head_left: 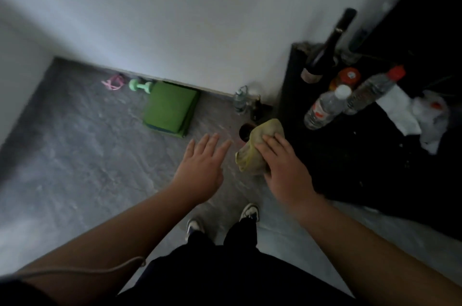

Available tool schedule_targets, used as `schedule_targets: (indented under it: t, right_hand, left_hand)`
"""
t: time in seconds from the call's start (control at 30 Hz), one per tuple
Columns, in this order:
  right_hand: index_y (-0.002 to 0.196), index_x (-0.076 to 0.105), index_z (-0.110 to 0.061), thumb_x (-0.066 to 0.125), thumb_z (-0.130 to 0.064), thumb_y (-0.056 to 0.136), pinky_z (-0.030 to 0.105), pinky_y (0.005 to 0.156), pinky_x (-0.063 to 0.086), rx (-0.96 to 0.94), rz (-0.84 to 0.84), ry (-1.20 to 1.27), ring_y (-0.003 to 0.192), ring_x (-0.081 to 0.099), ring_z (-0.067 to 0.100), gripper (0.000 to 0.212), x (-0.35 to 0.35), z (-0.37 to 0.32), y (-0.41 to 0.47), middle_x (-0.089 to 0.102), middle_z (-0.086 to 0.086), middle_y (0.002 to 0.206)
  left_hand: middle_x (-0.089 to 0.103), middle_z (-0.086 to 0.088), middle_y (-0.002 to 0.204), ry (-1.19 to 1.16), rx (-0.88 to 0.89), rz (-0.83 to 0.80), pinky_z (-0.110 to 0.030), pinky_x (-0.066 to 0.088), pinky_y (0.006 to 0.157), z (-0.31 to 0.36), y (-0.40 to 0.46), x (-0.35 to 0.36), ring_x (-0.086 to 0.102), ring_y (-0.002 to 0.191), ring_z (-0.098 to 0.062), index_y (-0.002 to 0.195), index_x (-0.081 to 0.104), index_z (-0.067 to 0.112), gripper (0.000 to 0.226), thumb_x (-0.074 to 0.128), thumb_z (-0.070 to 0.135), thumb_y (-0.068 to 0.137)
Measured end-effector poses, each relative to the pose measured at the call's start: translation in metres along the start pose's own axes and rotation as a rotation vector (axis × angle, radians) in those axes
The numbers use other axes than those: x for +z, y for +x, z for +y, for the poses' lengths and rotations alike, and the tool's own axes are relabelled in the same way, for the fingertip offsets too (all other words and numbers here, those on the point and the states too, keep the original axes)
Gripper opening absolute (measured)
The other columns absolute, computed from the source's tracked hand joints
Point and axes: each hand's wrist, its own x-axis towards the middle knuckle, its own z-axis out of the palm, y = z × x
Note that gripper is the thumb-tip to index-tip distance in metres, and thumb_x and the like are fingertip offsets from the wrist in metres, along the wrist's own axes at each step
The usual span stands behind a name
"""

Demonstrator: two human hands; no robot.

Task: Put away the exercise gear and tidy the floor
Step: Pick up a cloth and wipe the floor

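Right hand (282,170) gripping yellow-green cloth (260,145); left hand (202,168) hovering spread, empty. Folded green mat (170,109), dumbbell (140,85), pink band (113,82) awaiting collection; advise wiping afterwards.

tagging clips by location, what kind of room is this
Probably a spare corner of a home used for workouts: a green dumbbell and folded green mat lie on the grey floor by the wall, beside a black table crowded with bottles.

We saw dim, bluish indoor light; wall (187,18) brightest, black cabinet (362,155) crushed to shadow; heavy motion blur; wide-angle bending at edges.
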Motion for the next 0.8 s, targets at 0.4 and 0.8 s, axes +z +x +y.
schedule_targets:
  t: [0.4,0.8]
  right_hand:
    - [0.141,0.049,-0.01,0.054,-0.014,0.081,0.041,0.112,0.032,-0.732,-0.058,0.065,0.142,0.029,0.031,0.061,0.017,-0.273,0.051,0.045,0.012,0.148]
    - [0.134,0.056,-0.008,0.053,-0.002,0.077,0.041,0.117,0.026,-1.303,-0.203,0.175,0.138,0.033,0.03,0.058,0.155,-0.661,-0.098,0.049,0.016,0.142]
  left_hand:
    - [0.02,-0.013,0.161,-0.105,-0.705,0.34,-0.056,0.017,0.119,-0.144,-0.286,-0.043,0.016,0.149,-0.033,0.153,0.02,0.023,0.07,0.051,0.036,0.092]
    - [0.006,-0.012,0.165,-0.081,-1.332,0.407,-0.054,0.006,0.121,-0.22,-0.715,0.022,0.001,0.151,-0.033,0.155,0.008,0.025,0.067,0.038,0.043,0.099]
